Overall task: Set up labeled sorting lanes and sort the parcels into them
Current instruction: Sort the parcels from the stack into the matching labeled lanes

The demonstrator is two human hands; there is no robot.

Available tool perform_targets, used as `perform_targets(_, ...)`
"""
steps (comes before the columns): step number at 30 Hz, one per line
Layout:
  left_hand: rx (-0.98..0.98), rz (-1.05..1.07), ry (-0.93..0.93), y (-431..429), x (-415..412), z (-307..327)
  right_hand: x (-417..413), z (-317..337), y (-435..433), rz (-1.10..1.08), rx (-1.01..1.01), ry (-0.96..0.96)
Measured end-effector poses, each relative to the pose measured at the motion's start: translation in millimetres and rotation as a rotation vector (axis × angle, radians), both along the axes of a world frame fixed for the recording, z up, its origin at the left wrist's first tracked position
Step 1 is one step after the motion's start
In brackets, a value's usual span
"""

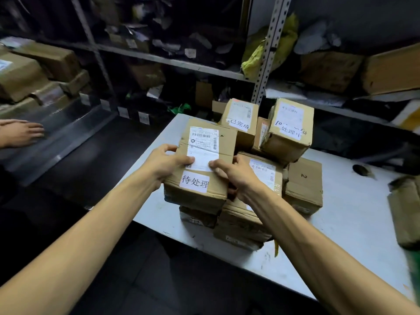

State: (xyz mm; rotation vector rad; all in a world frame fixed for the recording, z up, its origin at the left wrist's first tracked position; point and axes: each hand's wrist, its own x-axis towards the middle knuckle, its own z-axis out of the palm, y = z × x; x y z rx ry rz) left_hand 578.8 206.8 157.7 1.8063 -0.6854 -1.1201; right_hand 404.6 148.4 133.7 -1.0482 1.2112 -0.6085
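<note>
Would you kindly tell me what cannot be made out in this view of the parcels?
Head view:
- Too small: print on the shipping label of the front box.
- Hidden: lower boxes, beneath the front box and right hand.
- Dark, blurred: shelf goods.
- Cut off by the frame edge: right-edge parcel.

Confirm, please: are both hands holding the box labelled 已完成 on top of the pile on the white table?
Not quite: the head view shows the box held by the left hand and right hand reads 待处理. The 已完成 box stands behind it. It does top the pile on the white table.
</note>
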Motion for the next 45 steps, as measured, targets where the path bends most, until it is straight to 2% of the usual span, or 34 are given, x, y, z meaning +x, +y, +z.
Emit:
perform_targets(9,-0.151,-0.014,-0.098,10,-12,53,-7,34,14,-0.068,-0.083,-0.091)
perform_targets(13,-0.194,-0.071,-0.109,8,-33,67,-35,50,14,-0.080,-0.134,-0.107)
perform_targets(18,-0.202,-0.168,-0.065,-1,-73,82,-96,69,13,-0.072,-0.087,-0.142)
perform_targets(21,-0.190,-0.209,0.006,-7,-110,80,-139,72,18,-0.115,-0.088,-0.140)
perform_targets(25,-0.082,-0.332,0.061,-9,-173,65,-207,62,33,-0.198,-0.094,-0.122)
perform_targets(30,-0.009,-0.449,0.068,0,-261,56,-295,52,60,-0.278,-0.040,-0.094)
perform_targets(36,-0.024,-0.598,0.087,4,-355,44,-390,52,92,-0.407,-0.014,-0.077)
perform_targets(45,0.032,-0.784,0.065,-1,-483,46,-505,52,122,-0.644,-0.126,-0.021)
